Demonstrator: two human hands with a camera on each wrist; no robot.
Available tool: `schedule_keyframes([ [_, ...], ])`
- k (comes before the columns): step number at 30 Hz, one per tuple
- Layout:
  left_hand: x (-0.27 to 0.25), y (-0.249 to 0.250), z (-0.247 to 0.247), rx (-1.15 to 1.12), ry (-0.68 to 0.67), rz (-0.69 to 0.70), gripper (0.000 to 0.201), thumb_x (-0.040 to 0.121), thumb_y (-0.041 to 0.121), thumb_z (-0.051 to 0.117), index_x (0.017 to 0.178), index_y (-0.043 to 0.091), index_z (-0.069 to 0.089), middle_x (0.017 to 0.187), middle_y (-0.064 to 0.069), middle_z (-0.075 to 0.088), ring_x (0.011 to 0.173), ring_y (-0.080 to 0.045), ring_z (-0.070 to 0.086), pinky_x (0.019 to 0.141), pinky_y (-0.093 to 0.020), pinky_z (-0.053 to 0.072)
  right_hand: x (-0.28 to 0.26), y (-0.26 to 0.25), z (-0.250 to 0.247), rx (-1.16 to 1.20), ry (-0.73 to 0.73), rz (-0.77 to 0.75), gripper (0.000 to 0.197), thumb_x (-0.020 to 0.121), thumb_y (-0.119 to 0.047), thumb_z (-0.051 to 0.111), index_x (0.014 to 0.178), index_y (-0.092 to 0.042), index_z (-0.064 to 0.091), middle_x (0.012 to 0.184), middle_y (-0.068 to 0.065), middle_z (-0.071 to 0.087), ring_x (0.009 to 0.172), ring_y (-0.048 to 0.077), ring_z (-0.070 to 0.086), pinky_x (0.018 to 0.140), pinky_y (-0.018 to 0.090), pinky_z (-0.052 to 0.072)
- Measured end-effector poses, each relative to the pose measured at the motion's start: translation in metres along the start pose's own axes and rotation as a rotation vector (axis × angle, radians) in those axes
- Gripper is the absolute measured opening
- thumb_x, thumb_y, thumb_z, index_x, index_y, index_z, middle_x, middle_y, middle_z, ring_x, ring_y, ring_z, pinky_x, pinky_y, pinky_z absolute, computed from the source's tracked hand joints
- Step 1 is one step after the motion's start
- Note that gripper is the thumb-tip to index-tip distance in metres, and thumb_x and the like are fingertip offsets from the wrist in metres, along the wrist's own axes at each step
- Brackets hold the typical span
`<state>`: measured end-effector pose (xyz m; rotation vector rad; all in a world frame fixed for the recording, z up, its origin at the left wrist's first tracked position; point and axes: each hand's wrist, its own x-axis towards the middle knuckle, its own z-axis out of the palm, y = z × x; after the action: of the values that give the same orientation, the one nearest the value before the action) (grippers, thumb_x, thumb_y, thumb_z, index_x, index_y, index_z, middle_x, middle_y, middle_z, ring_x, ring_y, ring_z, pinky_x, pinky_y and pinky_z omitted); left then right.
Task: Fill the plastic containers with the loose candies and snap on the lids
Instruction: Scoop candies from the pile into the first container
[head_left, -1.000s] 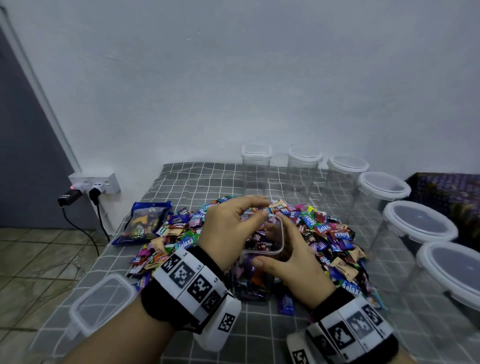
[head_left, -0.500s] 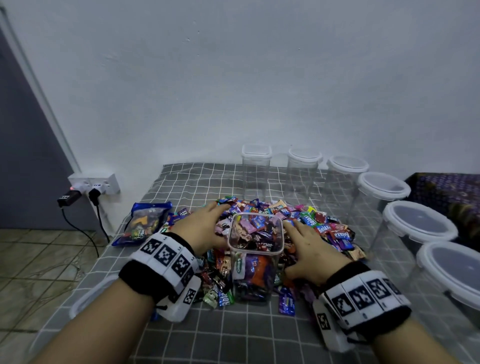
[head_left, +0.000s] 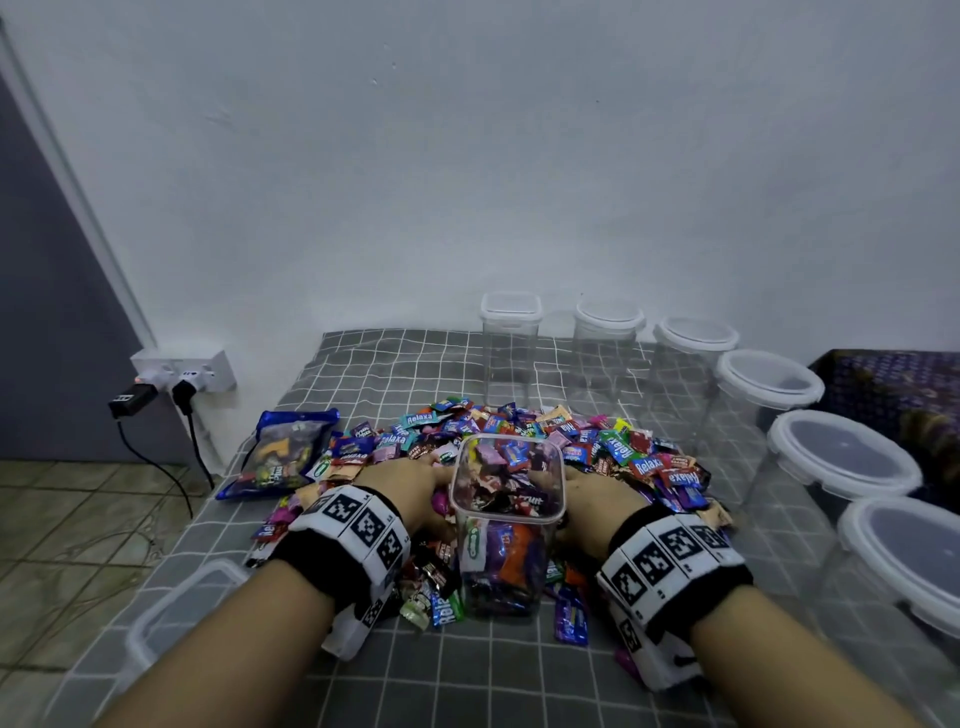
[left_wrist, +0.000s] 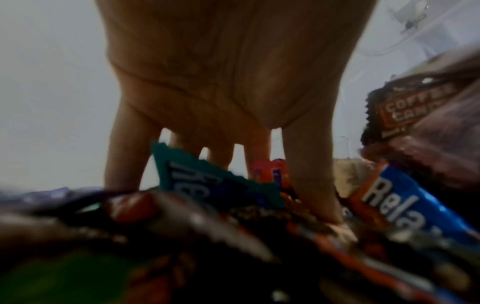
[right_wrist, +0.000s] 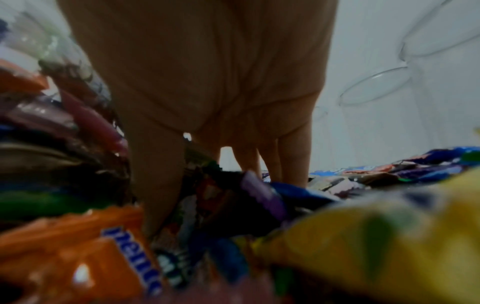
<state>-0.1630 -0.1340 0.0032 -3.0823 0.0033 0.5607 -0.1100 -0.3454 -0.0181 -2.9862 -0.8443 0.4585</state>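
Change: a second ago both hands were over the mouth of the square container (head_left: 506, 525); now they have dropped into the candy pile (head_left: 530, 447) on either side of it.
Left hand (head_left: 402, 480): fingers (left_wrist: 124, 156) spread and nearly straight, tips sunk among wrappers, nothing gripped yet.
Right hand (head_left: 597, 493): the same, fingers (right_wrist: 155, 181) straight, pressed into candies.
Container: upright on the checked tabletop (head_left: 395, 364), touching the pile, filled almost to the rim (lid off).
Lid (head_left: 182, 608): probably the clear piece at near left.
Meaning: likely one more scoop before lidding.
Spare jars (head_left: 769, 384): lidded, empty, along the right.
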Motion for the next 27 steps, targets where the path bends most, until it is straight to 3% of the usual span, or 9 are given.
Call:
schedule_keyframes([
  [3, -0.005, 0.002, -0.003, -0.025, 0.077, -0.018, 0.039, 0.090, 0.041, 0.056, 0.129, 0.039, 0.051, 0.133, -0.001, 0.054, 0.122, -0.025, 0.049, 0.096, -0.036, 0.044, -0.001, -0.002, -0.003, -0.016, 0.011, -0.024, 0.065, 0.087, -0.036, 0.062, 0.143, -0.040, 0.029, 0.146, 0.003, 0.041, 0.125, 0.024, 0.049, 0.102, 0.037, 0.043],
  [6, -0.008, 0.006, -0.004, -0.018, 0.155, -0.059, 0.021, 0.095, 0.024, 0.048, 0.108, 0.023, 0.064, 0.112, -0.007, 0.064, 0.112, -0.027, 0.054, 0.089, -0.036, 0.046, -0.006, -0.007, -0.007, -0.037, 0.075, -0.048, 0.045, 0.092, -0.029, 0.056, 0.135, -0.032, 0.044, 0.129, 0.003, 0.058, 0.116, 0.022, 0.054, 0.098, 0.034, 0.046],
  [12, -0.010, 0.004, -0.001, -0.090, 0.265, -0.109, 0.020, 0.093, 0.026, 0.050, 0.102, 0.022, 0.067, 0.100, -0.006, 0.067, 0.102, -0.025, 0.060, 0.085, -0.033, 0.046, -0.016, -0.009, -0.012, -0.015, 0.161, 0.000, 0.023, 0.094, -0.021, 0.048, 0.114, -0.018, 0.059, 0.114, 0.006, 0.065, 0.106, 0.025, 0.059, 0.088, 0.033, 0.048],
  [17, -0.012, 0.004, -0.001, -0.162, 0.345, -0.134, 0.022, 0.094, 0.030, 0.050, 0.098, 0.018, 0.067, 0.096, -0.007, 0.068, 0.095, -0.024, 0.061, 0.075, -0.029, 0.044, -0.021, -0.006, -0.013, 0.085, 0.229, 0.048, 0.027, 0.093, -0.022, 0.048, 0.119, -0.022, 0.057, 0.109, 0.005, 0.067, 0.102, 0.024, 0.060, 0.084, 0.031, 0.048],
  [24, -0.015, -0.001, 0.002, -0.292, 0.480, -0.140, 0.028, 0.092, 0.036, 0.055, 0.115, 0.025, 0.066, 0.106, -0.002, 0.070, 0.101, -0.021, 0.061, 0.088, -0.031, 0.047, -0.023, -0.001, -0.012, 0.165, 0.330, 0.106, 0.032, 0.093, -0.018, 0.047, 0.124, -0.024, 0.054, 0.108, 0.005, 0.068, 0.100, 0.025, 0.061, 0.079, 0.031, 0.049],
  [27, -0.017, -0.001, 0.002, -0.312, 0.522, -0.132, 0.028, 0.092, 0.035, 0.054, 0.116, 0.024, 0.066, 0.107, -0.004, 0.070, 0.102, -0.022, 0.061, 0.088, -0.031, 0.045, -0.023, 0.001, -0.012, 0.208, 0.373, 0.115, 0.033, 0.092, -0.017, 0.047, 0.122, -0.025, 0.057, 0.108, 0.004, 0.069, 0.100, 0.024, 0.061, 0.078, 0.029, 0.047],
])
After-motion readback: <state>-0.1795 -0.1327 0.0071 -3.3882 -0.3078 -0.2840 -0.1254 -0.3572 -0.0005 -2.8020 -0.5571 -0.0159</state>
